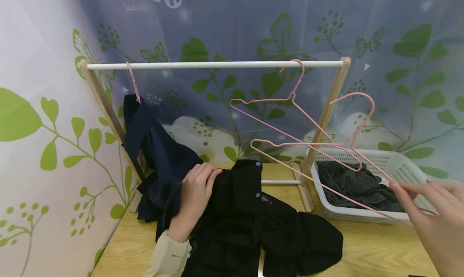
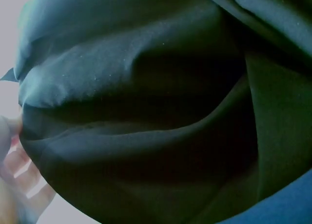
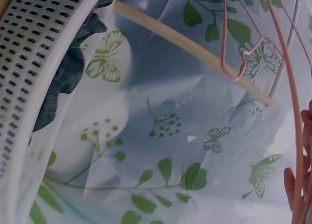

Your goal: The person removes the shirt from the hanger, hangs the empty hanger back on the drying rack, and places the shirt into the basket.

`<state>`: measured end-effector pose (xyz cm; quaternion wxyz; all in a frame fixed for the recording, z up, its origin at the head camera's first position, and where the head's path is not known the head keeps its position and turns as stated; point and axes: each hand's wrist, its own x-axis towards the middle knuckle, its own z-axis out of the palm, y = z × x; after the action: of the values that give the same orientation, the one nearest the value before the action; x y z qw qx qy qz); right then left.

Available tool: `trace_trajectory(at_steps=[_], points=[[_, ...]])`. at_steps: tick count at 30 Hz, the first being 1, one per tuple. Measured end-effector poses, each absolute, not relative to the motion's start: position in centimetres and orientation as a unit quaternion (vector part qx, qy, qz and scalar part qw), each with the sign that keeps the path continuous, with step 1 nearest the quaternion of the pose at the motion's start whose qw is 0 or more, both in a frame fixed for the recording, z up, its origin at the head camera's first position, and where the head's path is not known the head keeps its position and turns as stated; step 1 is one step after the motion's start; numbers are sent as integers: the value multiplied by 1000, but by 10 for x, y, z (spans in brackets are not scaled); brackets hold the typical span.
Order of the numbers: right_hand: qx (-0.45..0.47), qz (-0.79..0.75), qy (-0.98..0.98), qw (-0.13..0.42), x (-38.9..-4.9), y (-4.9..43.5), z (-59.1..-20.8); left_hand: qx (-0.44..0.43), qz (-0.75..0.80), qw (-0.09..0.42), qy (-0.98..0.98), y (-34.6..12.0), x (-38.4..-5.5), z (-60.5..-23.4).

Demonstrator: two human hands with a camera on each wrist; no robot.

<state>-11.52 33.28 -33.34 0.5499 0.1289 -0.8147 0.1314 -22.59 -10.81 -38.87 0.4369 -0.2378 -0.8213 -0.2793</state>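
I see a navy garment (image 1: 168, 148) hung on the rack (image 1: 217, 65) at left; my left hand (image 1: 195, 192) grips the black shirt (image 1: 226, 232) on the table (image 1: 366, 253), fingers curled on its cloth; a pink hanger (image 1: 292, 96) hangs from the rack at right; the basket (image 1: 366, 213) holds dark cloth (image 1: 346, 184); my right hand (image 1: 435, 206) pinches a second hanger (image 1: 357, 132), fingertips narrow on it

The left hand (image 1: 195, 190) grips with bent fingers (image 1: 200, 170), its back showing; its wrist (image 1: 178, 228) lies below them, a cream sleeve (image 1: 169, 255) lower still. Well right of those fingers, the right hand (image 1: 431, 204) pinches between thumb and fingers.
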Motion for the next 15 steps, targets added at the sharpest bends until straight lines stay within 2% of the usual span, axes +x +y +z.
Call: trace_trajectory(at_steps=[8, 15], points=[[132, 182, -772, 594, -139, 287, -310, -256, -274, 418, -827, -99, -221, -391], [147, 224, -777, 570, -165, 249, -295, -271, -270, 400, -833, -92, -217, -393]])
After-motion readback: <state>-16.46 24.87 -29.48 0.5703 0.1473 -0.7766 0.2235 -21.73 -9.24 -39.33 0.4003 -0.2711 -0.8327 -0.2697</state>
